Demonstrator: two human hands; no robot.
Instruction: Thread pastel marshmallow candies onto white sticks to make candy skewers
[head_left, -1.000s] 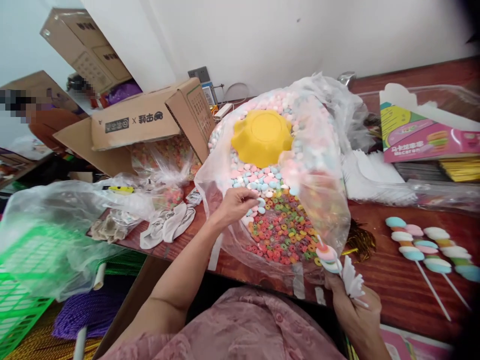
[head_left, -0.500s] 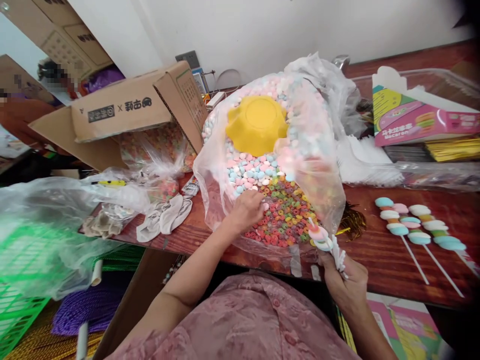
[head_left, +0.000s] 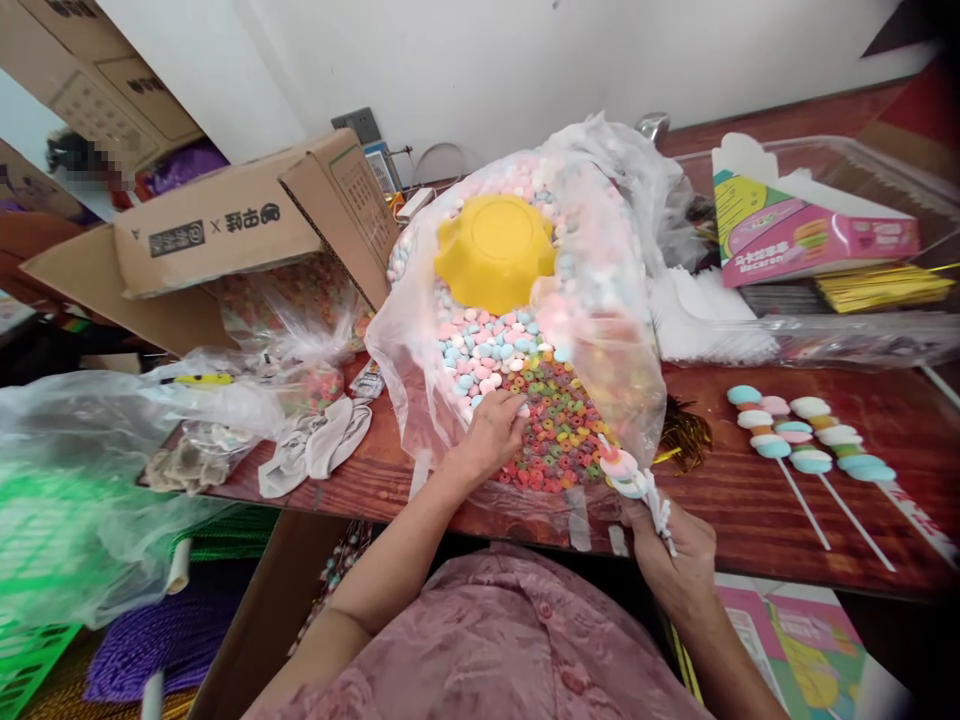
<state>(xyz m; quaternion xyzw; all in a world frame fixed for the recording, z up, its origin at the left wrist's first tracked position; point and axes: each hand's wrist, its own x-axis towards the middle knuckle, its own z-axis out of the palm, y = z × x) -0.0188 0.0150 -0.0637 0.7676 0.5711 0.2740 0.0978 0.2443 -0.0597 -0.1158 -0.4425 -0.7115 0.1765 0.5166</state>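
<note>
Now our left hand (head_left: 491,435) pinches ring candies (head_left: 559,430) in the bag (head_left: 600,330) at the bench's (head_left: 750,520) front edge; right hand (head_left: 675,555) fingers grip a candy skewer (head_left: 630,478).

The pink carton (head_left: 814,238) is showing the word "Macaron" under small Chinese characters. The cardboard box (head_left: 217,232) is bearing mirrored print with an "X"

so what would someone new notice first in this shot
A big clear plastic bag of pastel pink, white and blue sweets and colourful ring candies fills the middle of the red-brown wooden table, with a yellow scalloped plastic bowl upside down on top. The left hand reaches into the rings, while the right hand holds a half-loaded candy stick at the table's edge.
</note>
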